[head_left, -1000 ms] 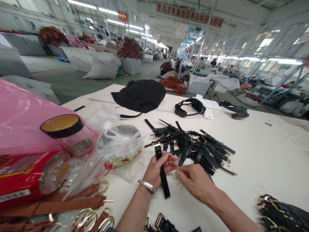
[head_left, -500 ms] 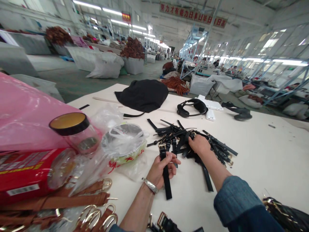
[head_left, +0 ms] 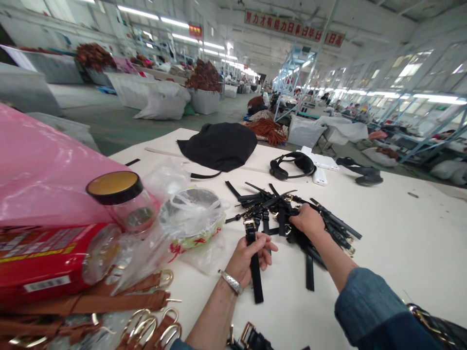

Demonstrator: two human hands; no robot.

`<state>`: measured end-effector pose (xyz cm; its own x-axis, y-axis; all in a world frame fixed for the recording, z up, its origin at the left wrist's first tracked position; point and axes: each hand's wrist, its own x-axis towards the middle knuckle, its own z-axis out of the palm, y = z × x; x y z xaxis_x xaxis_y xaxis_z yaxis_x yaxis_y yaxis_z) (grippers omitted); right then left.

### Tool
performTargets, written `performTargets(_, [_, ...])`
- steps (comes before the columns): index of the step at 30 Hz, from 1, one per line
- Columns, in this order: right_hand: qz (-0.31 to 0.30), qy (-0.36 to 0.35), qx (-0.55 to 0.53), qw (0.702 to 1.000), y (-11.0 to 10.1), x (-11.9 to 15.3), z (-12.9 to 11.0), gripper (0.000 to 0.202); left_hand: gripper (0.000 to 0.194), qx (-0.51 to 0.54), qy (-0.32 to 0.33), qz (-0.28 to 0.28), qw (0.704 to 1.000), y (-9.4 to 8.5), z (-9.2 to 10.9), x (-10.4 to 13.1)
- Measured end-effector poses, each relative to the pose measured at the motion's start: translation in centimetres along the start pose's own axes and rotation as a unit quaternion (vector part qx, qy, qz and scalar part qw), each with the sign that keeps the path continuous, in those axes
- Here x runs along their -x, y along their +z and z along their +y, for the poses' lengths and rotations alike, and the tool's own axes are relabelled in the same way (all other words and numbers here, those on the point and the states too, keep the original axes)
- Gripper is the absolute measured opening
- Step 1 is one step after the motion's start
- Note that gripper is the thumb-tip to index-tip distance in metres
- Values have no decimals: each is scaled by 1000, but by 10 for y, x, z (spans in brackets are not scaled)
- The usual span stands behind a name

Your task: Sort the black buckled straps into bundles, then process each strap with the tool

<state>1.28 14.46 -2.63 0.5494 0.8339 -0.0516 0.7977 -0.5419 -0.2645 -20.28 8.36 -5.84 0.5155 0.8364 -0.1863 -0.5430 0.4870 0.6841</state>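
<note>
My left hand (head_left: 248, 257), with a metal bracelet at the wrist, holds a short black strap (head_left: 256, 279) with a gold buckle at its upper end; the thumb lies across it. Right of it, my right hand (head_left: 307, 219) is in a pile of black buckled straps (head_left: 333, 226), its fingers pinched together on a black strap. The far ends of those fingers are partly lost among the dark pieces. A strap end (head_left: 310, 273) hangs out of the pile toward me.
Brown straps (head_left: 120, 302) with gold buckles, a red container (head_left: 47, 262), a gold-lidded jar (head_left: 131, 206) and a plastic-wrapped bowl (head_left: 193, 214) sit at left. Behind the pile are a black cloth (head_left: 221, 146) and a black headset (head_left: 292, 166). More buckled straps (head_left: 255, 340) lie at the near edge.
My right hand has shifted slightly right and down within the pile, and some straps under it have moved. My left hand still holds its strap. The view has shifted slightly.
</note>
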Motion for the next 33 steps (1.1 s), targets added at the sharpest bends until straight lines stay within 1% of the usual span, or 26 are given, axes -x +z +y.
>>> performTargets(3, [3, -35, -63, 997, -3, 23, 10, 35, 31, 8, -18, 5, 1000, 2, -3, 0])
performTargets(5, [0, -62, -107, 992, -3, 46, 14, 31, 33, 11, -34, 3, 999, 4, -7, 0])
performTargets(7, [-4, -113, -150, 982, 1, 76, 14, 27, 38, 16, -51, 0, 999, 6, -12, 0])
performTargets(8, [-6, -160, -172, 972, 3, 91, 12, 25, 39, 19, -59, -1, 998, 7, -14, 1])
performTargets(10, [-5, -254, -177, 951, 8, 122, 8, 22, 40, 24, -67, 1, 997, 9, -17, 2])
performTargets(11, [-6, -285, -174, 943, 9, 135, 6, 25, 39, 25, -68, 3, 997, 9, -17, 2])
performTargets(12, [-10, -301, -166, 939, 9, 145, 3, 27, 38, 25, -67, 3, 997, 9, -17, 3])
performTargets(14, [-56, -311, -156, 936, 4, 153, 1, 25, 38, 25, -63, 0, 998, 8, -16, 4])
performTargets(16, [-116, -306, -146, 933, -7, 144, 5, 13, 40, 26, -68, 2, 997, 8, -15, 5])
performTargets(17, [-128, -296, -137, 937, -14, 133, 9, 14, 39, 26, -74, 3, 997, 7, -14, 5])
performTargets(18, [-119, -272, -121, 947, -20, 119, 14, 22, 37, 25, -80, 3, 996, 7, -14, 5])
performTargets(19, [-79, -231, -100, 965, -26, 102, 20, 28, 35, 23, -85, 3, 996, 7, -14, 4])
performTargets(20, [-20, -169, -60, 984, -30, 84, 27, 31, 33, 22, -87, 1, 996, 7, -14, 4])
performTargets(21, [23, -99, -7, 995, -33, 65, 34, 36, 32, 22, -87, -4, 996, 7, -15, 3])
performTargets(22, [41, -44, 32, 998, -34, 48, 40, 42, 30, 22, -84, -8, 996, 6, -15, 3])
performTargets(24, [24, 16, 61, 998, -33, 21, 51, 50, 29, 25, -81, -14, 996, 5, -14, 2])
performTargets(26, [-13, 25, 48, 998, -30, 5, 60, 49, 30, 25, -82, -21, 996, 4, -14, 2])
performTargets(28, [-37, 12, 15, 999, -28, -2, 67, 40, 30, 22, -79, -24, 996, 3, -14, 2])
performTargets(31, [-69, -8, -64, 996, -26, -2, 75, 22, 32, 16, -77, -28, 997, 4, -14, 3])
performTargets(33, [-83, -15, -134, 987, -24, 1, 79, 12, 35, 10, -76, -27, 997, 5, -14, 4])
